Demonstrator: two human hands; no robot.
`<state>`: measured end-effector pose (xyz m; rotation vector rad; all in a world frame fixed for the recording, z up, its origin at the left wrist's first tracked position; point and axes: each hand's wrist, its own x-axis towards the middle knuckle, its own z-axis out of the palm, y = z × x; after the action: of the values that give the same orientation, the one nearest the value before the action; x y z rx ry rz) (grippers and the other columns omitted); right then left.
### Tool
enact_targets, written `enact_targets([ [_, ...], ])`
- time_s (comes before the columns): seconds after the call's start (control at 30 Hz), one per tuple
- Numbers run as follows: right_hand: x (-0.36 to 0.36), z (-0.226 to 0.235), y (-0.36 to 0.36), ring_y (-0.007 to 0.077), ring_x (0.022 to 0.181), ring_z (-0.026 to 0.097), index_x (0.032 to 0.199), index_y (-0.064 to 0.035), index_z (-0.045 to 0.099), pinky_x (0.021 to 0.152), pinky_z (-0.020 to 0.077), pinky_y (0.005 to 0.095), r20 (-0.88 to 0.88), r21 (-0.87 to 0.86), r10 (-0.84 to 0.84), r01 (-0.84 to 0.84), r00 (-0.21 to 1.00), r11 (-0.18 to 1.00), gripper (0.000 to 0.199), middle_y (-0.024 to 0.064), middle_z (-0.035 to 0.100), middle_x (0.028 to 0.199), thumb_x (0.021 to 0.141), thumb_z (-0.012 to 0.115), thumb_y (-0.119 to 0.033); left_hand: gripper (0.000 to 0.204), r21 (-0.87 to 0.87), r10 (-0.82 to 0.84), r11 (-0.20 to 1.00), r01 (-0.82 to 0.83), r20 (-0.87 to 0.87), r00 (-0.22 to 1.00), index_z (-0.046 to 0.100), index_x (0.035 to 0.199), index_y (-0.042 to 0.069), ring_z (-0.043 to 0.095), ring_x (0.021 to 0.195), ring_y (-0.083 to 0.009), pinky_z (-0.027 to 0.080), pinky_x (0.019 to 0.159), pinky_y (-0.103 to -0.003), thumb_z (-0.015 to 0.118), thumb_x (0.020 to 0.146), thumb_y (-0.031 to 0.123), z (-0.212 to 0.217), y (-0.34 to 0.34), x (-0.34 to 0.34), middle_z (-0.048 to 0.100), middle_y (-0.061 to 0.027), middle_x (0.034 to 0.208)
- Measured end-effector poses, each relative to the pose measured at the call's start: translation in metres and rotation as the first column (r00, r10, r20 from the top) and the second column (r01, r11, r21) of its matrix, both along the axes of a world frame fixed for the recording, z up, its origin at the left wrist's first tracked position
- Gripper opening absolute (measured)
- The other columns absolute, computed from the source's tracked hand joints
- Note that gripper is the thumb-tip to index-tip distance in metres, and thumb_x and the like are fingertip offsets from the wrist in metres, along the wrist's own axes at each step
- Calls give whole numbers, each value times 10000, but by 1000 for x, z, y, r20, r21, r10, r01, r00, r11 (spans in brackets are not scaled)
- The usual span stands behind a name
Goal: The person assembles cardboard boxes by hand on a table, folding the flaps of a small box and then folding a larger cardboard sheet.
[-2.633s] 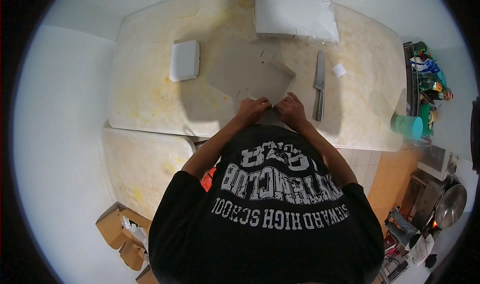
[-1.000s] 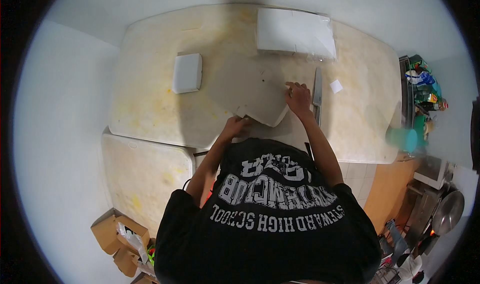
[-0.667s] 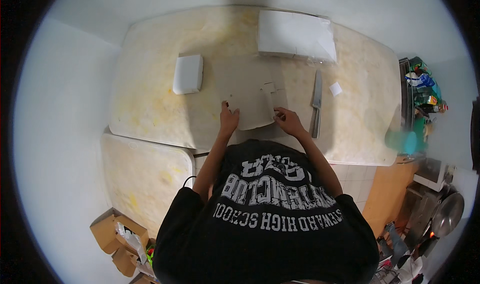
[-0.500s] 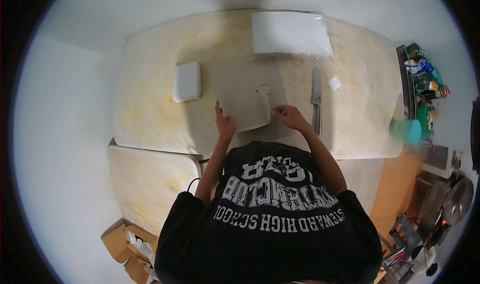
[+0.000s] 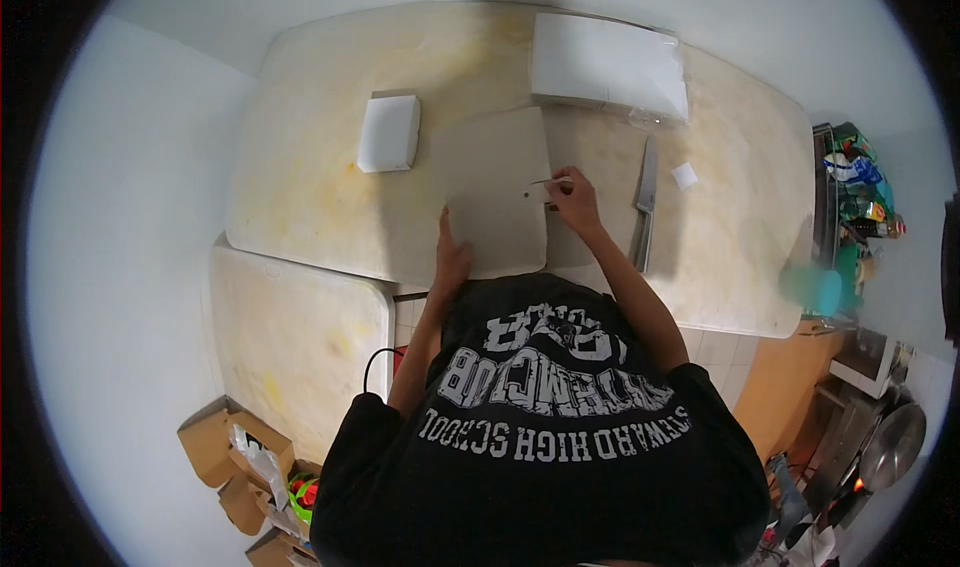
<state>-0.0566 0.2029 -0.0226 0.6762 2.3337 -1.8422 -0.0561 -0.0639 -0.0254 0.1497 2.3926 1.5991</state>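
Note:
A flat grey cardboard sheet (image 5: 490,202) lies on the pale table in front of me, with a small dark hole close to its right side. My left hand (image 5: 453,257) is at the sheet's lower left edge, index finger stretched along the edge and thumb apart, touching it. At the right edge, beside the hole, my right hand (image 5: 575,199) is closed in a pinch on a small flap of the cardboard. A kitchen knife (image 5: 645,202) lies to the right of that hand, blade pointing away from me.
A small white box (image 5: 390,134) stands at the left, and a larger white box (image 5: 605,64) at the back. A white paper square (image 5: 684,176) lies right of the knife. Near the right edge is a turquoise cup (image 5: 825,292). Opened cartons (image 5: 235,447) sit lower left.
My right hand has moved up along the sheet's right edge and now pinches the flap. The sheet has turned slightly and its right side looks straighter. My left hand stays at the left edge.

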Motion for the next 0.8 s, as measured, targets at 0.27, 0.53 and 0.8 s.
enact_targets([
  [0.27,39,-9,15,231,834,668,1068,59,537,704,609,339,-52,-267,-227,205,973,941,280,218,655,999,876,679,-88,769,-363,-210,931,32,-464,860,253,1470,19,440,1224,-421,370,1001,-461,569,769,37,-48,22,-39,496,-246,1292],
  [0.53,59,-19,24,189,893,637,1001,-2,527,782,602,344,-32,-459,-405,346,914,818,175,102,613,976,879,646,-37,457,-427,-569,809,404,-396,721,548,1213,70,542,1138,-295,399,959,-446,669,830,288,37,102,-40,569,-102,1223],
  [0.8,74,-16,24,215,912,628,1117,4,548,742,557,348,63,-508,-358,338,932,792,329,114,592,1043,853,684,-137,327,-650,-851,516,558,-310,425,602,1176,105,624,1056,-255,473,922,-421,575,857,175,2,111,-24,635,-66,1187],
])
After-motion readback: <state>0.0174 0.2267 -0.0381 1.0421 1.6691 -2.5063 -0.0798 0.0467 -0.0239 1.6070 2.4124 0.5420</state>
